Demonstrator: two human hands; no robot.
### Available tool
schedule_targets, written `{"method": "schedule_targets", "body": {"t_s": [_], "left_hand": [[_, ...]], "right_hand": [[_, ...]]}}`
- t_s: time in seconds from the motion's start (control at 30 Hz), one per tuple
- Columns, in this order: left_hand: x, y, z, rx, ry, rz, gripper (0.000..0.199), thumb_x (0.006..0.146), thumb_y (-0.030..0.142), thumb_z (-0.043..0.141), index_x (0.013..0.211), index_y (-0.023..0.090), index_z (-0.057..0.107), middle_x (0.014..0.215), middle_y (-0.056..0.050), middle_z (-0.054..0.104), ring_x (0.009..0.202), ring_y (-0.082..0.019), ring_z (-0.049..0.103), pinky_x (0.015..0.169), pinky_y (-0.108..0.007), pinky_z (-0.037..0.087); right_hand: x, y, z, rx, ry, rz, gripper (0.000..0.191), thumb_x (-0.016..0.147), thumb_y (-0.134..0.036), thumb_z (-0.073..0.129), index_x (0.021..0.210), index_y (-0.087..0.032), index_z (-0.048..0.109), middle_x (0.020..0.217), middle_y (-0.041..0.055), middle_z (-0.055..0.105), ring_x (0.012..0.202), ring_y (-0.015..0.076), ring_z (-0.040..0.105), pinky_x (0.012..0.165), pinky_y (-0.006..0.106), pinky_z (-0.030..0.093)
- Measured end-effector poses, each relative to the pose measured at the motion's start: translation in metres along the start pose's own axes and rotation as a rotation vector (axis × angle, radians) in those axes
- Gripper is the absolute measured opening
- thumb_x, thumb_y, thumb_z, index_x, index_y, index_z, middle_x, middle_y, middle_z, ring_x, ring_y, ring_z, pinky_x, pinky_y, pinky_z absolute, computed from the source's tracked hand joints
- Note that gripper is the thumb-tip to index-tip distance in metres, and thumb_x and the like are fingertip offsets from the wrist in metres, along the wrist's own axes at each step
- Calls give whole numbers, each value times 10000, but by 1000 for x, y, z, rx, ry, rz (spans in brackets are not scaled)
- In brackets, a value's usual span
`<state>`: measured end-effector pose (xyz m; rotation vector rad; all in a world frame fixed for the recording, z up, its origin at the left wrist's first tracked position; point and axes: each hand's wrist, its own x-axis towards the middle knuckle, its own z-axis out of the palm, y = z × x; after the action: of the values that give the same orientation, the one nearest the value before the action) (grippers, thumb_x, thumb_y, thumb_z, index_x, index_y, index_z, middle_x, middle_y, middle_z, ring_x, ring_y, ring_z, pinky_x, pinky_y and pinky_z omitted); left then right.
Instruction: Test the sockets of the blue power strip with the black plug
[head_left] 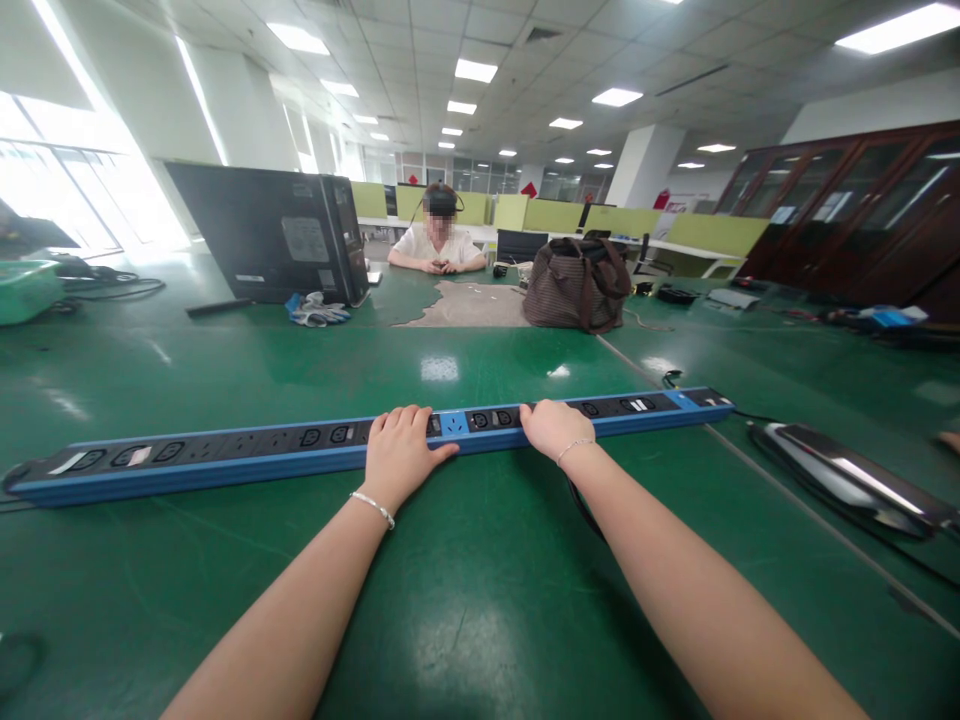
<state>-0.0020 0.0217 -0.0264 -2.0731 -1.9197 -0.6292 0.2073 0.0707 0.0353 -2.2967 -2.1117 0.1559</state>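
Note:
A long power strip (255,455) with a blue casing and a black socket face lies across the green table (465,620), its left end nearer to me. Left of its middle, my left hand (401,445) is wrapped over the strip, thumb along the front edge beside a blue socket. To the right of that socket, my right hand (556,428) grips the strip with curled fingers. A dark cable (581,505) shows beside my right wrist, partly hidden by the arm.
Behind the strip stand a black computer case (262,235), gloves (316,310) and a brown bag (577,285). A person (437,240) sits across the table. On the right lies a black and silver device (855,475) with cables; a green basket (28,290) is far left.

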Motion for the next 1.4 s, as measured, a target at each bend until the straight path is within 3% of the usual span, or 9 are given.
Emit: {"method": "schedule_targets", "body": {"t_s": [0.73,0.93,1.17,1.4], "left_hand": [[1,1,-2,9,-29,-16,582,718,600,514,1147,208,510,1158,-95,573,1107,-263,462,959,-403,292],[1,1,-2,6,-8,-2,570,721,590,518,1138,201,512,1146,-102,575,1097,-269,470,948,-407,303],[1,1,-2,14,-14,-3,579,719,595,519,1144,201,509,1152,-101,572,1101,-269,469,957,-416,304],[0,1,-2,19,-1,2,575,718,587,531,1139,197,507,1146,-92,574,1095,-256,474,951,-396,315]], "right_hand": [[-2,3,3,31,-1,4,563,857,-479,252,986,-128,672,990,185,641,918,264,606,789,373,428],[-6,4,10,-16,191,-33,563,858,-480,264,977,-124,683,1078,183,574,1031,282,530,831,362,410],[-7,1,12,-16,196,-17,543,873,-442,258,949,-116,687,1001,181,582,859,238,611,746,330,440],[-5,2,12,-74,215,-73,525,876,-416,280,896,-98,696,914,181,624,832,257,622,715,340,443]]}}
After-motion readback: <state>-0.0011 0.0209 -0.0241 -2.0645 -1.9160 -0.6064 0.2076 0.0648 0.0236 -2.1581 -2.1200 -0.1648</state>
